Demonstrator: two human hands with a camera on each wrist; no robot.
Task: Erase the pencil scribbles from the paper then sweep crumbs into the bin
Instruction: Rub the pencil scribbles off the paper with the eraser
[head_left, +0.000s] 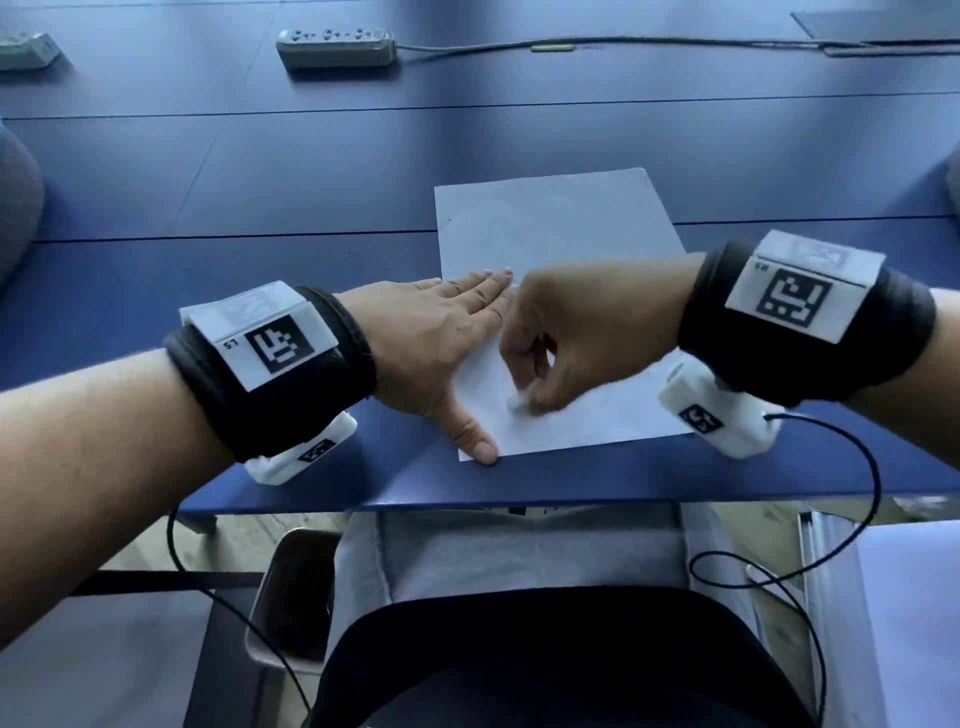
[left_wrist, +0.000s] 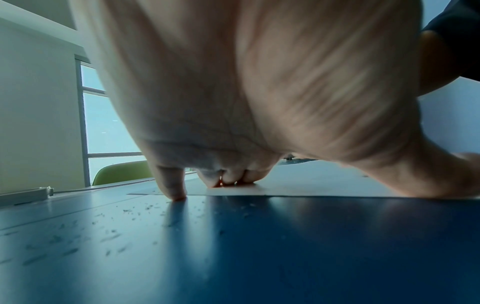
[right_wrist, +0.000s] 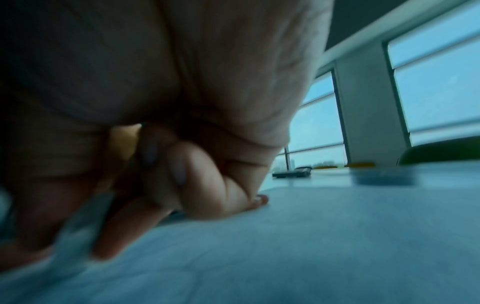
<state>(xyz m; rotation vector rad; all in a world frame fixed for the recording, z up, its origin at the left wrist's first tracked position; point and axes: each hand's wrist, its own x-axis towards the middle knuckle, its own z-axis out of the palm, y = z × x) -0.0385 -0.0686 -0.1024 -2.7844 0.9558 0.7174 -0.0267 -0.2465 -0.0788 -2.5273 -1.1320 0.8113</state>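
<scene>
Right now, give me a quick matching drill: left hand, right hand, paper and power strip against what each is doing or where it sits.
Things:
1. left hand
2. right hand
3. paper
4. power strip

States:
A. lies on the blue table, pinned at its left edge
B. pinches a small white eraser
C. pressed flat, fingers straight
D. at the table's far side, cord running right

Pairs: 1-C, 2-B, 3-A, 4-D

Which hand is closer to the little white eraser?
Right. The right hand pinches the eraser against the paper. The left hand lies flat beside it, pressing the paper's left edge.
</scene>
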